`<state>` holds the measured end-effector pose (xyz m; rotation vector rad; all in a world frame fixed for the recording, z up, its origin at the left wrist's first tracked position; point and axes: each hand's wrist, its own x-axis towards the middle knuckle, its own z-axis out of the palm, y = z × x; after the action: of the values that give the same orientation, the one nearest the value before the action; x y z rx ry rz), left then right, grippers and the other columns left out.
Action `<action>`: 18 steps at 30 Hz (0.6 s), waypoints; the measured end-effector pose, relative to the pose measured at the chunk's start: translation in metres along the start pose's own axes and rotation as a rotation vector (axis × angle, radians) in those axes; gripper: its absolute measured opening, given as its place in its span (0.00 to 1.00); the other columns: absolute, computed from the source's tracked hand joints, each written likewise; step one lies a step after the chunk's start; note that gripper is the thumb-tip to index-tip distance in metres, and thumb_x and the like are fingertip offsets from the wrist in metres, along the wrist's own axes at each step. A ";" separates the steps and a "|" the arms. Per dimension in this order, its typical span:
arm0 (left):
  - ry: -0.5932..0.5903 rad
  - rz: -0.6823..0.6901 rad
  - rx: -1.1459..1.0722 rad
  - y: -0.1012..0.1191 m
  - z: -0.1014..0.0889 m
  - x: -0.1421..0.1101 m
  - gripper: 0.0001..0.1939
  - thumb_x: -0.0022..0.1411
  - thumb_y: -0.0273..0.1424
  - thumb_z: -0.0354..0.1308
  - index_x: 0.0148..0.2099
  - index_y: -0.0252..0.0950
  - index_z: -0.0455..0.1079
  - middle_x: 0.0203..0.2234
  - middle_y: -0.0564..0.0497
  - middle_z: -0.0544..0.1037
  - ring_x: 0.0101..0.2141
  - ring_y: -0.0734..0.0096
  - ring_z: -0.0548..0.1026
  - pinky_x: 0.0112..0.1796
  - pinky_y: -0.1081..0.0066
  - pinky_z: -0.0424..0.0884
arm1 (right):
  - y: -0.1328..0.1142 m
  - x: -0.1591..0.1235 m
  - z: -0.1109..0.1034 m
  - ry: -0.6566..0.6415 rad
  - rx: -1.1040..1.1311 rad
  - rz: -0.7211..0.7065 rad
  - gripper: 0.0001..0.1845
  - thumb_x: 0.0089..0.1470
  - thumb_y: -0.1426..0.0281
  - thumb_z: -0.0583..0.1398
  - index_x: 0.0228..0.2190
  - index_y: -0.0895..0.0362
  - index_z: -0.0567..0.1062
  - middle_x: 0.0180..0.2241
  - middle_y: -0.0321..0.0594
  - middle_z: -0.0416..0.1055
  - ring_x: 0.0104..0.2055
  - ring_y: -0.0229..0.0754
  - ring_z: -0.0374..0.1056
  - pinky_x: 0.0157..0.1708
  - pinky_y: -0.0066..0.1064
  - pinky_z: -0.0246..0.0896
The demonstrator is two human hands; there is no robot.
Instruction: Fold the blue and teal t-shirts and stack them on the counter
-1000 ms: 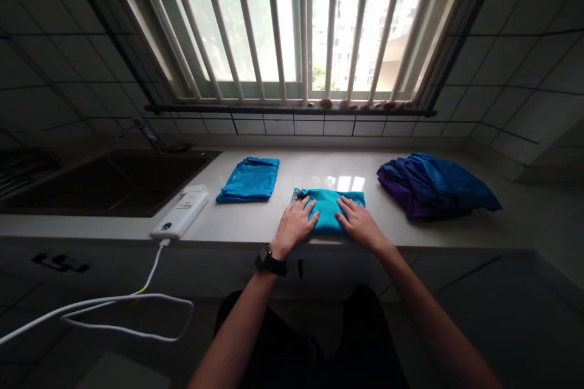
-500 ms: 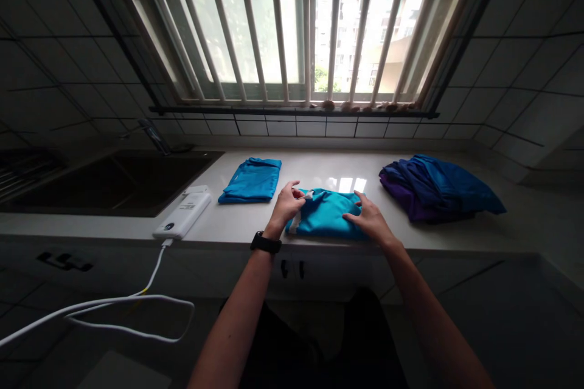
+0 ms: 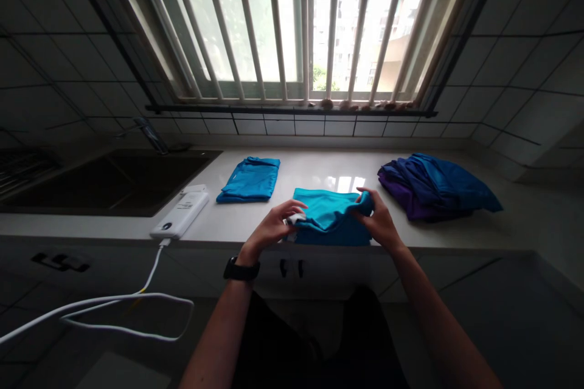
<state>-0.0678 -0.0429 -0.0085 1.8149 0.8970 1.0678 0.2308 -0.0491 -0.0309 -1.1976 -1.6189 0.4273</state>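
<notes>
As left grip (image 3: 272,224), right grip (image 3: 380,221) pinch, turquoise cloth (image 3: 325,208) between

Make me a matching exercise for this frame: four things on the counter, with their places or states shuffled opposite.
1. turquoise cloth
2. plain blue cloth
3. blue-and-purple heap
4. white device

A. crumpled, farthest right
B. nearest the sink
C. held by the left hand and right hand
D. folded flat, untouched

Pairs: 1-C, 2-D, 3-A, 4-B

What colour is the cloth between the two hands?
The cloth is bright turquoise blue, seen best in the head view.
</notes>
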 end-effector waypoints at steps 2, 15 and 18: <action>0.142 -0.021 -0.008 -0.004 0.002 0.006 0.18 0.57 0.44 0.69 0.43 0.37 0.76 0.35 0.50 0.80 0.37 0.65 0.77 0.38 0.70 0.73 | -0.003 0.002 0.000 0.159 -0.063 -0.038 0.30 0.52 0.54 0.67 0.53 0.53 0.71 0.49 0.46 0.74 0.48 0.51 0.73 0.50 0.45 0.70; 0.207 -0.032 0.443 -0.017 0.005 0.025 0.09 0.57 0.26 0.59 0.41 0.38 0.73 0.52 0.43 0.78 0.56 0.55 0.75 0.60 0.54 0.68 | -0.003 0.004 -0.009 -0.360 -0.073 0.263 0.12 0.44 0.64 0.68 0.33 0.55 0.81 0.31 0.38 0.75 0.37 0.47 0.74 0.39 0.36 0.69; 0.070 0.085 0.512 0.000 0.008 0.024 0.16 0.54 0.20 0.54 0.43 0.40 0.72 0.53 0.46 0.79 0.60 0.57 0.73 0.68 0.48 0.55 | -0.012 -0.002 -0.008 -0.390 0.018 0.088 0.04 0.45 0.68 0.62 0.27 0.54 0.77 0.35 0.39 0.73 0.39 0.45 0.72 0.43 0.37 0.69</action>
<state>-0.0513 -0.0241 -0.0028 2.2594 1.2282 1.0199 0.2321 -0.0582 -0.0189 -1.2274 -1.8899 0.7682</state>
